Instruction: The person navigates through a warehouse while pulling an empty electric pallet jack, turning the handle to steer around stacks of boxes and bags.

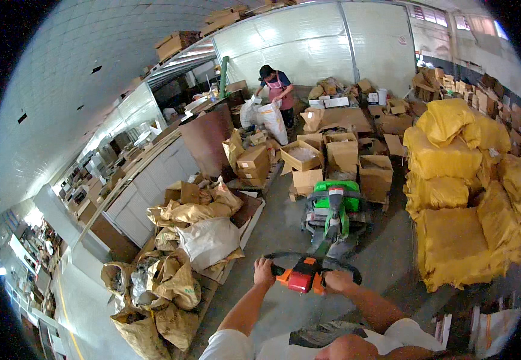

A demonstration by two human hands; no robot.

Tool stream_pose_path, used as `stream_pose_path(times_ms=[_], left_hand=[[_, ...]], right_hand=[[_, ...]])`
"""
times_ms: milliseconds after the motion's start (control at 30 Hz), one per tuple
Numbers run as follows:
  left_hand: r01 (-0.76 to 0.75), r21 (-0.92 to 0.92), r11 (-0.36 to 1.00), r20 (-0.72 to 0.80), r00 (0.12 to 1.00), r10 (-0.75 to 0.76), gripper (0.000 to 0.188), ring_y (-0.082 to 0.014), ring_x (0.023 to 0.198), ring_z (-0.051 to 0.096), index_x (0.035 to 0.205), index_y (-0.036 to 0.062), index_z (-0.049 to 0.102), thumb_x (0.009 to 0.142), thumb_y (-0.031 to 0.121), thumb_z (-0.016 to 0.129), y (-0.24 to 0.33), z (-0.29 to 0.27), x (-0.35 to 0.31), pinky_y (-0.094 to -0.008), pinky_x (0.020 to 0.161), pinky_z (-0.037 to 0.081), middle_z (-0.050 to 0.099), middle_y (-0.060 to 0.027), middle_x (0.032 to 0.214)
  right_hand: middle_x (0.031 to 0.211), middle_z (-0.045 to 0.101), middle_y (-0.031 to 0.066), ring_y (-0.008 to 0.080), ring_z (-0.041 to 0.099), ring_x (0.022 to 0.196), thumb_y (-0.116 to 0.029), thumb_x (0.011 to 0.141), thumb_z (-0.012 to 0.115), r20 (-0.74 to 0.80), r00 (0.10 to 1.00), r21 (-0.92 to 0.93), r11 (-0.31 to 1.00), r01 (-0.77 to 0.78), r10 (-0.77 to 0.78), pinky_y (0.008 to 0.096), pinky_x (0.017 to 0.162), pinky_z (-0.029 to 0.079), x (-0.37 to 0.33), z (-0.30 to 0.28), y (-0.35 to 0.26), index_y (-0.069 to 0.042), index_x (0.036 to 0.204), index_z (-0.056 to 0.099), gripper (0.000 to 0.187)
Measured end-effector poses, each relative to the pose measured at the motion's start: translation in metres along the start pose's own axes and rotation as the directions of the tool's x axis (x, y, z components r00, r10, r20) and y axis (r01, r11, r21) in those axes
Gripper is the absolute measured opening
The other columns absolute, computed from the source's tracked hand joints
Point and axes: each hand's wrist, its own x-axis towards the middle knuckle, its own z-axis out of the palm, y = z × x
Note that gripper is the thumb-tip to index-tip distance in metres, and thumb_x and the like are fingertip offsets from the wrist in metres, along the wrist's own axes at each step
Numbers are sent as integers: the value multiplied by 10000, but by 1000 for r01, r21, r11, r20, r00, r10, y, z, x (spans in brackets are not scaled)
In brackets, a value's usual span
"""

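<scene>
Both my arms stretch forward to the black, orange and red control handle (pixel 300 283) of an electric pallet truck. My left hand (pixel 264 273) is closed round the handle's left grip. On the right side, my right hand (pixel 339 281) wraps over the other grip, its fingers partly hidden. The handle's shaft runs forward to the truck's green body (pixel 349 203), low to the floor. Just beyond that body stand open cardboard boxes (pixel 341 151), with more cartons beside them; whether the forks are under their pallet is hidden.
Yellow wrapped sacks (pixel 446 162) are piled high at the right. At the left, stuffed sacks (pixel 209 241) lie on a pallet (pixel 253 225). Farther ahead, a person (pixel 277 90) in an apron handles white bags (pixel 271 120). A pale panel wall (pixel 290 45) stands behind.
</scene>
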Motion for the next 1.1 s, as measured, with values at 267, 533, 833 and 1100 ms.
stream_pose_path(times_ms=[267, 533, 833, 1100], left_hand=[[-52, 70, 996, -56, 997, 56, 327, -387, 1136, 380, 956, 58, 548, 643, 41, 640, -20, -4, -72, -448, 976, 332, 498, -158, 1101], [64, -55, 996, -132, 989, -71, 333, -390, 1115, 401, 922, 41, 561, 625, 126, 686, 7, -50, -120, -459, 961, 337, 518, -155, 1046], [-37, -147, 988, -254, 967, -1, 297, -396, 1064, 427, 889, 57, 549, 609, 18, 640, 20, -75, -215, -488, 920, 343, 514, -157, 979], [1, -171, 985, -256, 966, -45, 296, -392, 1059, 427, 873, 52, 531, 604, -25, 628, 35, -100, -274, -489, 911, 344, 511, -142, 959]], right_hand=[[910, 646, 143, 327, 628, 830, -470, 674, 676, 54, 986, 51, 986, 156, -159, 426, 702, 493, -36, 31, -16, -94, 1029, 614, 521], [830, 648, 130, 328, 623, 792, -495, 676, 661, -25, 970, 10, 970, 241, -241, 439, 670, 486, -98, 12, -55, -92, 945, 615, 486], [899, 640, 149, 326, 613, 837, -489, 630, 728, 117, 922, 304, 897, 320, -369, 430, 692, 472, -187, 13, -88, -35, 1018, 581, 616], [918, 643, 138, 298, 615, 835, -478, 615, 747, 228, 939, 113, 965, 236, -256, 410, 713, 472, -226, 75, -96, -63, 1020, 580, 604]])
